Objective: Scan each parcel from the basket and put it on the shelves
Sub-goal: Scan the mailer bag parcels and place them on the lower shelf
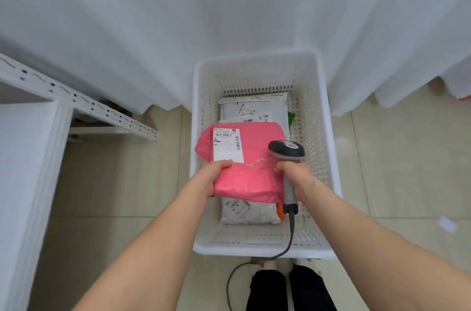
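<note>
My left hand grips the near left edge of a pink parcel held above the white basket. A white label with barcodes faces up on the parcel's left part. My right hand holds a grey barcode scanner by its handle, its head over the parcel's right side. Its cable runs down over the basket's near rim to the floor. Several white parcels lie in the basket under the pink one.
White metal shelves stand at the left, with a perforated beam. A white curtain hangs behind the basket. The floor is beige tile. My dark trouser legs show at the bottom.
</note>
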A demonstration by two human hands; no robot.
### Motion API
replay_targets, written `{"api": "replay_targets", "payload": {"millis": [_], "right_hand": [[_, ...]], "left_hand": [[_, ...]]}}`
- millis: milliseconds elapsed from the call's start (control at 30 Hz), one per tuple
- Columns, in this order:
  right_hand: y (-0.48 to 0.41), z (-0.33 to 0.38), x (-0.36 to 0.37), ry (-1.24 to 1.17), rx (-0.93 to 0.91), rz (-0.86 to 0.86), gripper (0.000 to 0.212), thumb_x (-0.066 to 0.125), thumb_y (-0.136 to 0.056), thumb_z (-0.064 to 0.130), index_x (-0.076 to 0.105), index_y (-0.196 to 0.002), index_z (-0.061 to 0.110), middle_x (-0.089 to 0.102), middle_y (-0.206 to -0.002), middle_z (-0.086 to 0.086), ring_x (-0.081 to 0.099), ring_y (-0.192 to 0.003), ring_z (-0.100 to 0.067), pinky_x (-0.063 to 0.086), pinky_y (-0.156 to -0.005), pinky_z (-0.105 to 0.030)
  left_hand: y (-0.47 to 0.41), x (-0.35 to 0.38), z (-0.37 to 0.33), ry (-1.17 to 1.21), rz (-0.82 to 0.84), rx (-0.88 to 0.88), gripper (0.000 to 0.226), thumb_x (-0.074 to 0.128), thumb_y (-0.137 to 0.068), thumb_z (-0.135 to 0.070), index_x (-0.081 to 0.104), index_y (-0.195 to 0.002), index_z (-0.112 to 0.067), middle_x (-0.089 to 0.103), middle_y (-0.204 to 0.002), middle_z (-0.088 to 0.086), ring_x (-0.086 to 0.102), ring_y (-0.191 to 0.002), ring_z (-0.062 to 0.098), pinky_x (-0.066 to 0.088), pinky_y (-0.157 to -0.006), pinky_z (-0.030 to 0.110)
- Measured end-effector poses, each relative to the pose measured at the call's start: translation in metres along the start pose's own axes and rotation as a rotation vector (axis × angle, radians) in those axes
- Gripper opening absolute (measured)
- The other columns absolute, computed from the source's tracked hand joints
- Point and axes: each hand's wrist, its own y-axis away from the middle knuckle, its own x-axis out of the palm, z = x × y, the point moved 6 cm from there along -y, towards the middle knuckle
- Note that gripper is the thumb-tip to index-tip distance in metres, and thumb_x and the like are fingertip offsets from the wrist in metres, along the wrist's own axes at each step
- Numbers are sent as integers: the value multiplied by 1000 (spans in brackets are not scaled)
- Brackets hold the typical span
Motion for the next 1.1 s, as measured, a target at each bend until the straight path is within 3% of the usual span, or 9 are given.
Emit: {"api": "replay_targets", "payload": {"millis": [133,267,400,533,633,767,900,967,1100], "right_hand": [[50,15,-7,-27,-8,-2,14,69,-74,1,61,-79,11,62,-87,-10,58,-89,-28,51,-85,-40],[102,43,-15,-81,-73,-10,14,69,-76,1,62,-79,13,64,-94,-11,58,-93,-28,52,-92,-45],[158,76,-19,-134,-165,74,15,68,-78,-2,61,-75,11,60,-77,-6,56,-82,-24,48,-84,-39],[223,100,-29,-174,-262,160,17,66,-79,-6,62,-72,9,60,-68,-4,53,-66,-17,45,-71,-32],[275,108,-44,-206,-302,214,15,66,-78,-7,63,-77,7,60,-71,-5,53,-69,-19,44,-72,-34],[341,112,-68,-205,-308,264,13,65,-80,-3,63,-82,9,59,-73,-7,54,-71,-21,45,-76,-36],[406,120,-83,-237,-360,326,17,64,-79,-4,65,-92,7,62,-71,-8,57,-61,-20,49,-68,-36],[434,126,-87,-251,-404,331,21,65,-80,-4,66,-99,7,63,-75,-10,58,-64,-21,50,-70,-38],[482,140,-88,-243,-482,372,30,63,-80,-5,64,-107,6,65,-81,-12,63,-70,-24,52,-68,-37]], "left_hand": [[52,-18,-29,-15,-32,123,33,67,-81,-7,61,-113,-4,68,-93,11,63,-74,23,53,-67,32],[106,-38,-59,-8,-122,304,37,69,-79,-1,58,-114,2,67,-107,18,66,-94,31,54,-88,41],[165,-41,-75,19,-40,417,28,74,-80,-10,63,-105,-7,71,-101,13,69,-86,25,55,-78,34],[234,-37,-75,118,21,445,14,63,-88,-20,67,-97,-10,73,-94,13,69,-73,23,55,-73,31],[288,-35,-70,112,45,448,21,56,-87,-18,65,-103,-8,71,-94,14,66,-75,26,52,-81,36],[365,-43,-71,30,-59,607,27,68,-79,-1,62,-106,-5,70,-97,14,67,-78,24,54,-84,37],[434,-48,-61,53,-52,690,30,78,-73,-1,60,-92,-13,71,-87,6,69,-71,20,55,-66,29],[459,-54,-55,62,-37,703,31,79,-72,-1,62,-96,-11,71,-84,5,69,-70,19,55,-62,27],[490,-71,-48,105,-8,740,38,79,-72,-2,62,-106,-8,70,-99,12,69,-73,20,55,-62,27]]}}
